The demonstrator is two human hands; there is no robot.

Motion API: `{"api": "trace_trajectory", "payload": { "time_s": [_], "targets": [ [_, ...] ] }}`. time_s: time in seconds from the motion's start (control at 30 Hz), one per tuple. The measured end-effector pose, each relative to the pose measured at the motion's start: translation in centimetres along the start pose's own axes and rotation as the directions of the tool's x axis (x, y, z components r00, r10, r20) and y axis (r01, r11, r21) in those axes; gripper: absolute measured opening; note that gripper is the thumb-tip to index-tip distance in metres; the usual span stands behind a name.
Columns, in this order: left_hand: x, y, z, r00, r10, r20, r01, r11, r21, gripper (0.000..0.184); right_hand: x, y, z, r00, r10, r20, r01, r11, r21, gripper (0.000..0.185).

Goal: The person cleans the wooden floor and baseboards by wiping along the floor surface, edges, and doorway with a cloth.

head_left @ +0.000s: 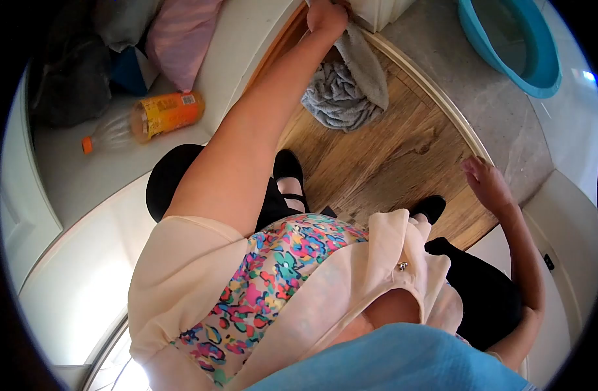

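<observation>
At the top edge of the view, my left hand point(327, 19) is closed on a grey towel point(348, 94), which hangs down from it. The towel's lower part is bunched in thick folds over the wooden floor. The frame edge cuts off part of the fingers. My right hand point(488, 181) is at the right, by the pale threshold strip point(436, 91). Its fingers are curled in, and nothing shows in them.
A blue basin point(539, 81) with water stands on the grey tiles at the upper right. On the left, a large plastic bottle point(172, 114) with an orange label lies beside a pink bag point(181, 42) and dark bundles. My black shoes point(287, 166) are on the wooden floor point(403, 140).
</observation>
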State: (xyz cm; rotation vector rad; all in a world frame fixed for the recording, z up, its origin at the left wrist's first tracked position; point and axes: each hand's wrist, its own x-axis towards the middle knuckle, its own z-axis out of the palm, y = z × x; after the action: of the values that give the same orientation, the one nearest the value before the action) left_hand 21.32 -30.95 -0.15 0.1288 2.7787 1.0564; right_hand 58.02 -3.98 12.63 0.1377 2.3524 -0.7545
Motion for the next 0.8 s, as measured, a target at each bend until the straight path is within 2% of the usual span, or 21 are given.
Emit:
{"api": "trace_trajectory", "payload": {
  "time_s": [0.07, 0.1, 0.17, 0.23, 0.3, 0.37, 0.47, 0.5, 0.57, 0.6, 0.67, 0.7, 0.73, 0.77, 0.8],
  "targets": [
    [0.5, -1.1, 0.8, 0.987, 0.136, -0.088, -0.133, 0.99, 0.039, 0.032, -0.1, 0.3, 0.1, 1.0, -0.003, 0.017, 0.003, 0.999, -0.034, 0.015],
    [0.7, -1.7, 1.0, 0.987, 0.135, -0.09, -0.132, 0.991, 0.039, 0.032, -0.1, 1.1, 0.6, 1.0, -0.017, 0.026, 0.017, 0.999, -0.029, 0.015],
    [0.6, -2.8, 1.0, 0.948, 0.318, -0.025, -0.311, 0.939, 0.147, 0.039, -0.1, 1.9, 1.3, 0.999, -0.036, 0.038, 0.037, 0.999, -0.027, 0.016],
    [-1.7, -3.2, 2.3, 0.955, 0.296, -0.006, -0.293, 0.95, 0.106, 0.041, 0.1, 1.9, 1.5, 0.995, -0.097, -0.014, 0.095, 0.993, -0.065, 0.011],
    [-3.4, -3.1, 3.2, 0.96, 0.28, 0.01, -0.28, 0.958, 0.066, 0.043, 0.8, 0.2, 0.4, 0.996, -0.09, 0.016, 0.091, 0.995, -0.048, 0.011],
    [-4.1, -3.5, 3.7, 0.921, 0.362, -0.143, -0.368, 0.93, -0.02, 0.042, 1.6, -0.5, 0.0, 0.996, -0.078, 0.041, 0.079, 0.996, -0.028, 0.012],
    [-3.5, -5.0, 2.5, 0.878, 0.446, -0.172, -0.458, 0.888, -0.035, 0.039, 2.1, -0.5, 0.3, 0.994, -0.109, -0.01, 0.109, 0.993, -0.053, 0.011],
    [-3.2, -5.3, 2.2, 0.876, 0.449, -0.175, -0.461, 0.887, -0.036, 0.039, 2.2, -0.8, 0.2, 0.993, -0.118, -0.009, 0.118, 0.992, -0.052, 0.011],
    [-2.8, -5.8, 1.9, 0.939, 0.209, -0.273, -0.243, 0.965, -0.099, 0.041, 2.3, -1.3, 0.0, 0.992, -0.127, -0.007, 0.126, 0.991, -0.05, 0.011],
    [-2.4, -5.8, 2.0, 0.938, 0.211, -0.275, -0.247, 0.964, -0.1, 0.041, 2.3, -1.6, -0.1, 0.994, -0.106, 0.006, 0.106, 0.993, -0.055, 0.01],
    [-1.8, -5.5, 2.4, 0.891, 0.075, -0.447, -0.133, 0.986, -0.101, 0.052, 2.3, -1.8, -0.1, 0.997, -0.081, 0.02, 0.082, 0.995, -0.059, 0.01],
    [-1.3, -5.6, 2.3, 0.892, 0.073, -0.446, -0.132, 0.986, -0.103, 0.052, 2.3, -1.7, 0.0, 0.996, -0.085, 0.018, 0.086, 0.996, -0.037, 0.011],
    [-0.9, -4.8, 1.3, 0.848, 0.371, -0.379, -0.33, 0.928, 0.171, 0.053, 2.3, -1.6, 0.1, 0.996, -0.09, 0.019, 0.09, 0.996, -0.014, 0.012],
    [-0.7, -3.9, 0.1, 0.749, 0.62, -0.232, -0.503, 0.761, 0.41, 0.054, 2.2, -1.8, 0.1, 0.996, -0.088, 0.027, 0.088, 0.996, -0.014, 0.012],
    [-0.8, -3.1, -1.2, 0.756, 0.613, -0.23, -0.496, 0.765, 0.41, 0.054, 2.2, -2.2, -0.1, 0.996, -0.081, 0.041, 0.083, 0.996, -0.032, 0.013]
  ]
}}
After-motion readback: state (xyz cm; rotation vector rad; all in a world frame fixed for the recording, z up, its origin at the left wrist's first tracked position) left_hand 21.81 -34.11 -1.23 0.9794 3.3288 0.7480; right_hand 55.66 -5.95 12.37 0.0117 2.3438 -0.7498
